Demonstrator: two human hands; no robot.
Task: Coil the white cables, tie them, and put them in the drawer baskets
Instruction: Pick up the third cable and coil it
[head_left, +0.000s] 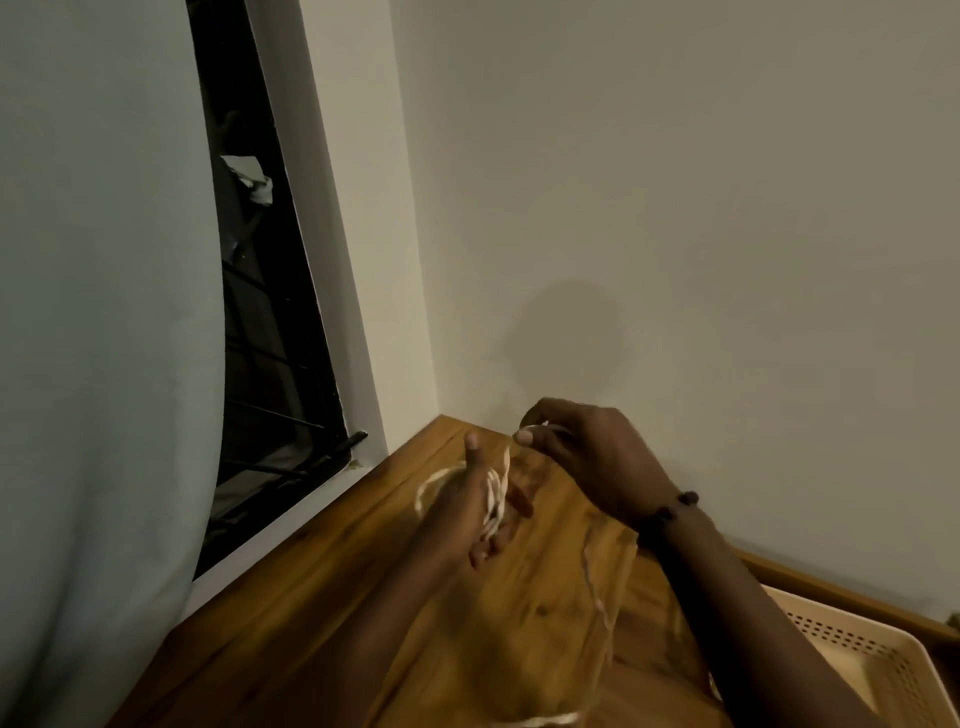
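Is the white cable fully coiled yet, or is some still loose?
Partly coiled. A few loops wrap the left hand; the right hand pinches the cable, and a loose length trails over the wooden top.

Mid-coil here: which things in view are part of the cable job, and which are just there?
Part of the job:
- white cable, looped round the left hand
- right hand, pinching the cable's end
- beige perforated basket, lower right
- wooden top, work surface

Just there:
- curtain
- barred window
- bead bracelet
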